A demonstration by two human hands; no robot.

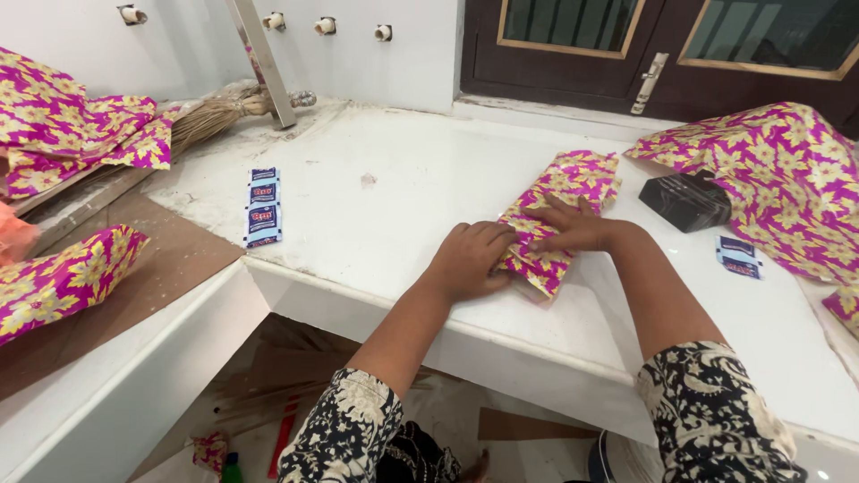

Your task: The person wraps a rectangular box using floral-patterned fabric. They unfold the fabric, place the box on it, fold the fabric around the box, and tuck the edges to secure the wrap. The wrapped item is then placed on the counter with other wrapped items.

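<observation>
Head view: at the left edge lie magenta sheets of wrapping paper with yellow flowers (80, 134), and right of them a strip of small blue sachets (263, 207) on the white stone tabletop (385, 197). At centre the left hand (470, 258) is curled, knuckles pressing the near end of a folded magenta-and-yellow flowered paper packet (562, 215); the right hand (573, 228) lies flat, fingers spread, on its middle. Further right sit a black box (684, 199) and another flowered sheet (787, 179).
</observation>
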